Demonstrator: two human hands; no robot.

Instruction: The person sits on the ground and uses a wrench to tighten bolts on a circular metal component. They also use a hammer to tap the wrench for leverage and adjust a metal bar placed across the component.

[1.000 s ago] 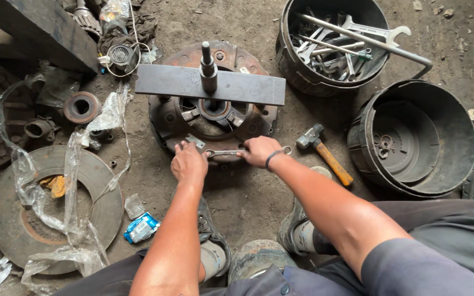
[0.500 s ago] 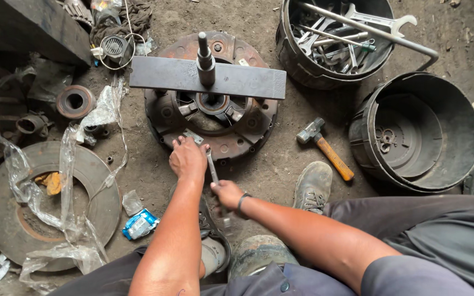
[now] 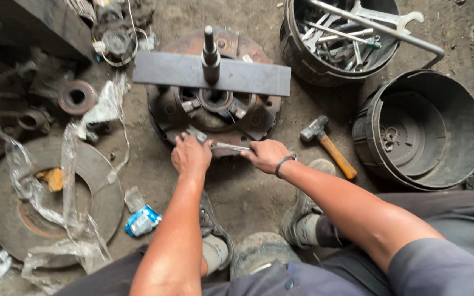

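- A round, rusty clutch assembly (image 3: 215, 115) lay flat on the dirt floor (image 3: 259, 192), directly ahead of the person's knees.
- A flat steel bar (image 3: 212, 74) crossed its top, pinned by an upright threaded rod (image 3: 210, 52) rising from the centre.
- A metal wrench (image 3: 223, 145) lay across the near rim of the assembly, its head seated towards the left.
- The left hand (image 3: 190, 156) pressed down over the wrench head, its grip closed around that end.
- The right hand (image 3: 267, 155) had its grip clamped on the wrench handle, a dark band on its wrist.
- By the look of it, the step in hand was turning a bolt on the rim; the move seemingly called for a steady pull with the head kept seated.
- A hammer (image 3: 327, 145) with a wooden handle lay just right of the assembly.
- A black bucket (image 3: 303, 60) at upper right held a jumble of spanners and long bars.
- A second black bucket (image 3: 368, 142), tipped towards the camera, held only a few small metal pieces.
- On the left, a worn disc (image 3: 100, 181) lay draped in clear plastic wrap (image 3: 72, 203).
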